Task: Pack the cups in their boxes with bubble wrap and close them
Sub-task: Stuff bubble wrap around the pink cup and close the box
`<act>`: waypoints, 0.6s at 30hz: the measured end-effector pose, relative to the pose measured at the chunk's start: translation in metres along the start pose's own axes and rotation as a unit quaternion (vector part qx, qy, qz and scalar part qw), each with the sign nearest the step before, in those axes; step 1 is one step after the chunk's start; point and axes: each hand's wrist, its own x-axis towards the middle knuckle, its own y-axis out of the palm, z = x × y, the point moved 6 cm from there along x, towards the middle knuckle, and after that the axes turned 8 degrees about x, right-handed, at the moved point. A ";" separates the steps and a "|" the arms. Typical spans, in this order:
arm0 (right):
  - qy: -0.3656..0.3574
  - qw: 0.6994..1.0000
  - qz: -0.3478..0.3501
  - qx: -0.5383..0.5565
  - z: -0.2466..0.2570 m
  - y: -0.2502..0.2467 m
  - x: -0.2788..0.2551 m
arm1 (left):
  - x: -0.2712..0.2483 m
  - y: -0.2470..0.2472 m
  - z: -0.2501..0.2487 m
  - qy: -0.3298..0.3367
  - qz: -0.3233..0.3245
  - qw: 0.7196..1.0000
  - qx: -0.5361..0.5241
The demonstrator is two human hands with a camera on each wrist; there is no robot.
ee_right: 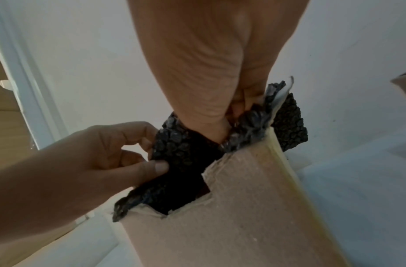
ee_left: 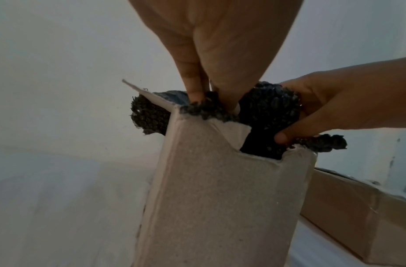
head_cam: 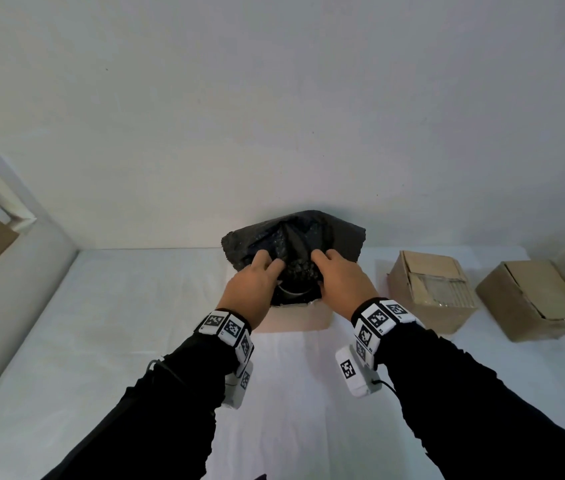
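Observation:
An open cardboard box (head_cam: 296, 318) stands in the middle of the white table. Black bubble wrap (head_cam: 295, 237) spills out of its top and rises behind my hands. Down inside the wrap a pale cup rim (head_cam: 293, 291) shows; the cup's body is hidden. My left hand (head_cam: 269, 266) pinches the wrap on the left of the opening, thumb against fingers (ee_right: 160, 167). My right hand (head_cam: 321, 261) grips the wrap on the right side, thumb (ee_left: 281, 138) under a bunched fold (ee_left: 268, 108). The box's near wall (ee_left: 220, 198) has a torn notch at its top edge.
Two shut cardboard boxes (head_cam: 430, 292) (head_cam: 537, 299) lie to the right of the open one, the nearer one (ee_left: 357, 207) close beside it. A white wall runs behind the table, and a door frame (head_cam: 7, 202) stands at the left.

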 end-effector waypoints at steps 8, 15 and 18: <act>-0.078 0.996 0.041 -0.013 0.007 0.004 -0.014 | -0.014 0.013 -0.013 0.085 0.060 0.994 0.046; -0.119 0.981 0.052 -0.141 0.009 0.027 -0.018 | -0.021 0.029 -0.010 0.139 0.010 0.983 0.119; -0.108 0.985 0.044 -0.130 0.010 0.029 -0.017 | -0.018 0.031 -0.010 0.138 0.000 0.981 0.138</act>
